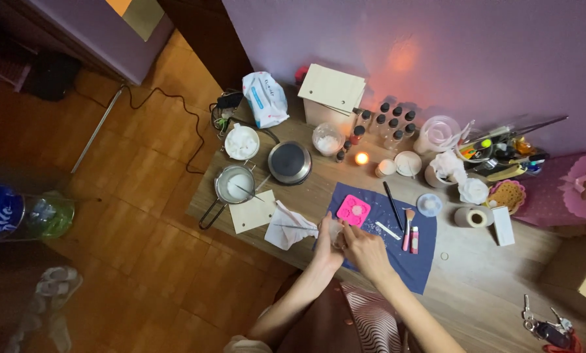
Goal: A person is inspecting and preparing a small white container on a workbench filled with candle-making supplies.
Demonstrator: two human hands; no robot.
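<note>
My left hand [327, 248] and my right hand [365, 250] meet over the near edge of a dark blue cloth [414, 265] on a wooden table [476, 281]. Between them they hold a small clear object [337, 233]; what it is cannot be made out. Just beyond the fingers lies a pink mould [353, 210] on the cloth. A crumpled white tissue [288, 226] lies left of my left hand. On the cloth to the right are a black stick [393, 204], a brush [408, 227] and a pink tube [414, 240].
A small pot [233, 185] with white contents, a round hot plate [289, 162], a bowl of white chunks [242, 142], a lit candle [361, 158], several small bottles [391, 121], a wooden box [332, 95], a tape roll [471, 217] and cluttered tools [502, 157] crowd the table. Keys [546, 327] lie near right.
</note>
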